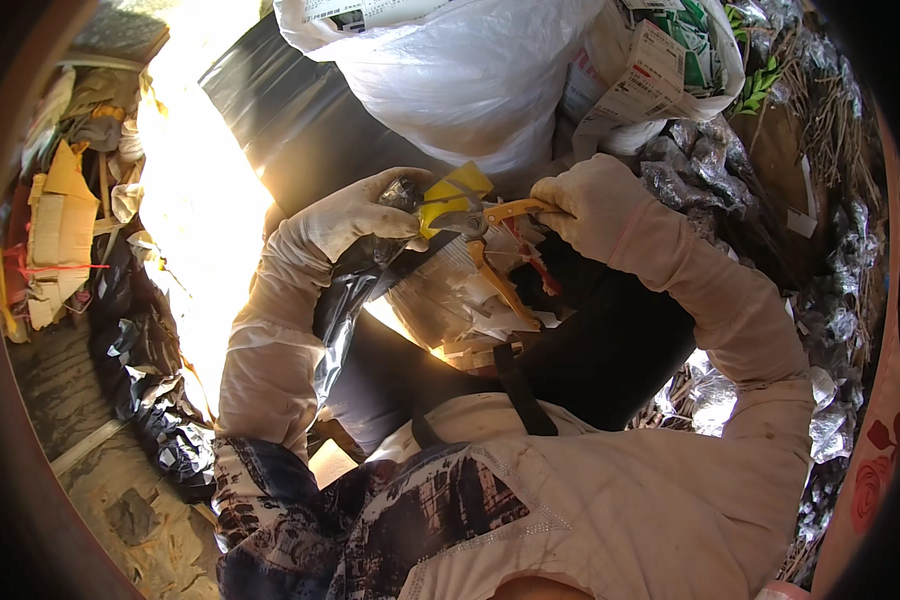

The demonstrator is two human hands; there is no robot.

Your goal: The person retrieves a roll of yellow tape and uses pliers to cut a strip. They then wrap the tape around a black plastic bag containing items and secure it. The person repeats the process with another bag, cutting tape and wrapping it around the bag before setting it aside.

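My left hand [345, 214], in a pale work glove, grips bunched black plastic film [401, 196] that trails down beside my forearm. Against its fingertips stands a yellow sheet or label [450, 196]. My right hand [596, 206], gloved too, holds the upper handle of a pair of pruning shears [475, 223] with orange-yellow grips. The lower handle hangs free and the blades are apart, pointing left at the yellow sheet; whether they touch it is hard to tell. Between my legs lies a pile of paper and clear film scraps [450, 289], with a red strip [540, 266] near the shears.
A large white plastic bag [465, 82] stands in front, beside a second bag with green packets and printed labels [652, 67]. Crumpled clear film [694, 165] and dry twigs [844, 127] lie right. Flattened cardboard [64, 232] and black film [146, 375] are left, near glaring sunlight.
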